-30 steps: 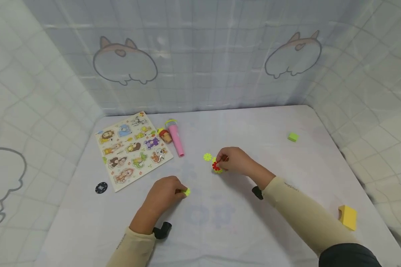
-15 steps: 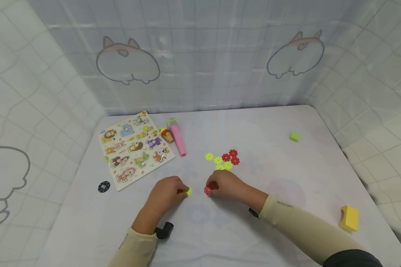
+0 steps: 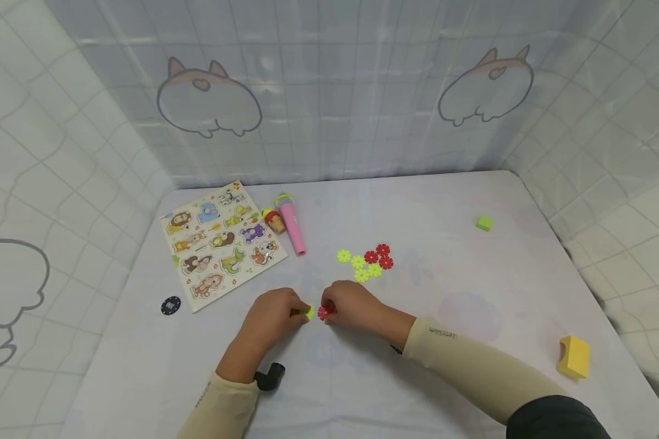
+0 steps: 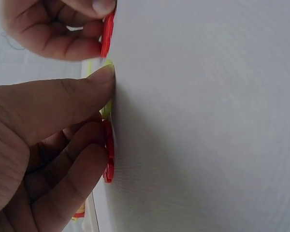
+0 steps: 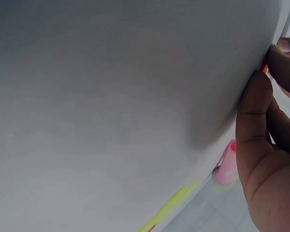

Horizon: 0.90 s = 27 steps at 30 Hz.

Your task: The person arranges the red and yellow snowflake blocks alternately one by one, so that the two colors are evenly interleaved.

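Note:
My left hand (image 3: 269, 317) pinches a yellow-green slotted plastic building disc (image 3: 310, 313) between thumb and fingers, low over the white tabletop. In the left wrist view, red discs (image 4: 108, 140) show edge-on beside the yellow-green one, partly behind the fingers; the head view hides them under the hand. Just to the right, my right hand (image 3: 354, 305) pinches a red disc (image 3: 323, 313), its edge facing the yellow-green disc across a small gap. Beyond the hands lie loose discs flat on the table: several yellow-green discs (image 3: 358, 262) and three red discs (image 3: 371, 256).
An animal puzzle board (image 3: 225, 244) lies back left, beside a small toy figure (image 3: 274, 221) and a pink toy microphone (image 3: 291, 225). A black round chip (image 3: 171, 305) is at left. On the right are a green block (image 3: 484, 223) and a yellow arch block (image 3: 573, 357).
My right hand has come from the loose discs toward the front and left with a red disc, ending close to my left hand. The left hand has stayed nearly still.

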Available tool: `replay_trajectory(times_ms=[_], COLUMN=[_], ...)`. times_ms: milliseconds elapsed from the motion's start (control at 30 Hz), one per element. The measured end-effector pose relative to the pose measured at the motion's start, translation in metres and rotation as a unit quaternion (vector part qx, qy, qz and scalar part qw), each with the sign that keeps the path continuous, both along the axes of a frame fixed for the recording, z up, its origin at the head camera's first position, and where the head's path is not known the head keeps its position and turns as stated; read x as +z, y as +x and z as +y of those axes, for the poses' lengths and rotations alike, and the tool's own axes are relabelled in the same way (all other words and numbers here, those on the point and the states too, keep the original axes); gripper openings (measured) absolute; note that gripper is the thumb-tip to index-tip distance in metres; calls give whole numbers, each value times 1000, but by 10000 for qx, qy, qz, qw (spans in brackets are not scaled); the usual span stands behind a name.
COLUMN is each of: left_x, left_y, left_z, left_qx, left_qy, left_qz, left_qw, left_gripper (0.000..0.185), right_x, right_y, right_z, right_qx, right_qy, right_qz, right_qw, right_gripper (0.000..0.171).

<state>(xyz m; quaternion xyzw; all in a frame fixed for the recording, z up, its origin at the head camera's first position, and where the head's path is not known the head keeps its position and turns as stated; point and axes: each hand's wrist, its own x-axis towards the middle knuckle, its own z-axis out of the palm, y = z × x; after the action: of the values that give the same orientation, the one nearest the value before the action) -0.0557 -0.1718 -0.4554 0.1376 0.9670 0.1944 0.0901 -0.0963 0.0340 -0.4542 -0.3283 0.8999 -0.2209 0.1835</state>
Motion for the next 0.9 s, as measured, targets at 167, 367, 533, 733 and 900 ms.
replay_trajectory(times_ms=[167,367,533,733,900], left_x=[1,3,5,7,7], left_y=[1,2,2,3,1], left_z=[0,1,1,2,11], left_qx=[-19,31,-73,-141,-261], left_qy=[21,6,-41,-17,65], left_qz=[28,3,157,223,-44], left_qw=[10000,10000,9998,9997,9996], left_gripper=[19,15,13,13,13], right_x=[2,7,19,22,10], right_y=[0,-3,-27,-70,-89], right_z=[-7,-2,13,31,33], right_qx=[-120,-244,-592,-1307,-1389], right_qy=[101,-104,-383,-24,461], right_qz=[-102,-232,-51,94,333], right_qw=[9998,9994,9975,9914,9887], right_gripper=[24,28,26,30,38])
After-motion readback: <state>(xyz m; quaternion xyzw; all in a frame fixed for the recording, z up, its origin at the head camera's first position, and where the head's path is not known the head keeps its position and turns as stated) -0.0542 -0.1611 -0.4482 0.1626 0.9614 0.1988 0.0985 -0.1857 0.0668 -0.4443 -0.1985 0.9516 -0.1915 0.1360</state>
